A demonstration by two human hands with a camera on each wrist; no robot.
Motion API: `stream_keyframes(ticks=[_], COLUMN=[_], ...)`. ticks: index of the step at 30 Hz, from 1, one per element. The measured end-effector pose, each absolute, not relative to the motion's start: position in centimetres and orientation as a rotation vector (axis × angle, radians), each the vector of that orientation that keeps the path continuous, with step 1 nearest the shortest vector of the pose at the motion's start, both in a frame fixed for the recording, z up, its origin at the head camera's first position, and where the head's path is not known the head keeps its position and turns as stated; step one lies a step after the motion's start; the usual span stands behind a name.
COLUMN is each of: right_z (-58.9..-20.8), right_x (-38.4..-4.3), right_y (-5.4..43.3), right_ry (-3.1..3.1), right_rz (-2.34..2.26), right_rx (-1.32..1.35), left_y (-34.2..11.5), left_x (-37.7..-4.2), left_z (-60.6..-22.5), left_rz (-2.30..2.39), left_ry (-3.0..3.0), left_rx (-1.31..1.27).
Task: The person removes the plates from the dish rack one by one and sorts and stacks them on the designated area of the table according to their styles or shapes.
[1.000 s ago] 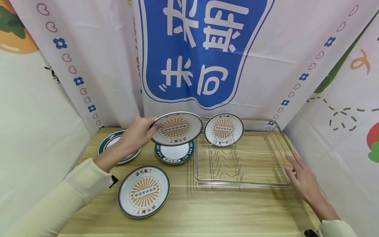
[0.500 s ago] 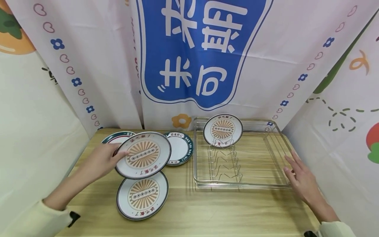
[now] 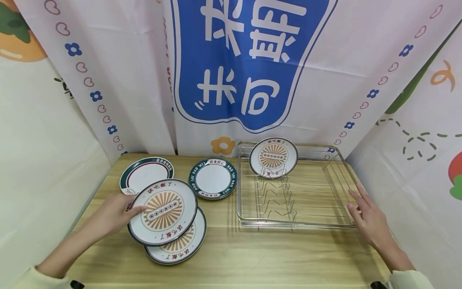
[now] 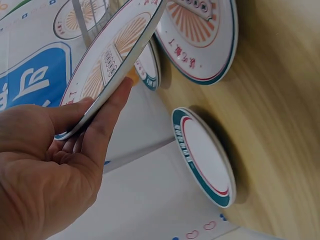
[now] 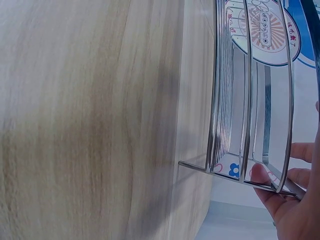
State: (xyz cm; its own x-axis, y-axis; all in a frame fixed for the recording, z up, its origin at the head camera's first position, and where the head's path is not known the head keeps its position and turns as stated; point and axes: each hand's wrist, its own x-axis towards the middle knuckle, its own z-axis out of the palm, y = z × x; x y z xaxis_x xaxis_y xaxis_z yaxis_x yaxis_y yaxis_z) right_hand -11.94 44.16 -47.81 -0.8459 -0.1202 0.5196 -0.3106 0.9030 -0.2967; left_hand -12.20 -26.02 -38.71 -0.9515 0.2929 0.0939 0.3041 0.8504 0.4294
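My left hand (image 3: 112,214) pinches the left edge of a white dinner plate (image 3: 162,211) with an orange sunburst print, thumb on top and fingers beneath. This tilted plate overlaps a matching plate (image 3: 187,243) on the table in the head view. In the left wrist view, the held plate (image 4: 112,57) stands steeply between thumb and fingers. My right hand (image 3: 371,218) holds the right end of the wire dish rack (image 3: 299,224), thumb and fingers on either side of its rim in the right wrist view. A smaller sunburst plate (image 3: 273,156) stands upright at the rack's back left.
Two green-rimmed plates lie behind: one at the left (image 3: 146,172), partly covered by the held plate, and a smaller one (image 3: 213,178) beside the rack. Printed curtains (image 3: 325,100) enclose the wooden table (image 3: 252,261) at the back and sides.
My left hand has carried the sunburst plate from beside the rack leftward and toward me, over the lying plate, uncovering the small green-rimmed plate. My right hand stays at the rack's end.
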Motion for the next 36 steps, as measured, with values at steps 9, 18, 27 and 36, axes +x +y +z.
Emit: stream_keyframes(ticks=[9, 18, 27, 36], right_z=[-47.9, -47.7, -47.9, -48.1], right_x=[-12.1, -11.9, -11.9, -12.0], right_y=[44.2, 44.0, 44.1, 44.2], right_ry=[-2.564, -2.565, -2.556, -2.552], right_rz=[0.518, 0.517, 0.505, 0.495], right_rx=[0.308, 0.306, 0.308, 0.305], left_y=[-26.6, -26.7, -26.7, -27.1], left_x=[-11.8, -11.5, -12.5, -13.1], left_z=[-40.4, -41.5, -42.4, -43.5], left_rz=[-0.846, -0.939, -0.905, -0.950], left_ry=[-3.062, -3.139, -3.184, -3.249], left_rx=[-0.527, -0.448, -0.405, -0.364])
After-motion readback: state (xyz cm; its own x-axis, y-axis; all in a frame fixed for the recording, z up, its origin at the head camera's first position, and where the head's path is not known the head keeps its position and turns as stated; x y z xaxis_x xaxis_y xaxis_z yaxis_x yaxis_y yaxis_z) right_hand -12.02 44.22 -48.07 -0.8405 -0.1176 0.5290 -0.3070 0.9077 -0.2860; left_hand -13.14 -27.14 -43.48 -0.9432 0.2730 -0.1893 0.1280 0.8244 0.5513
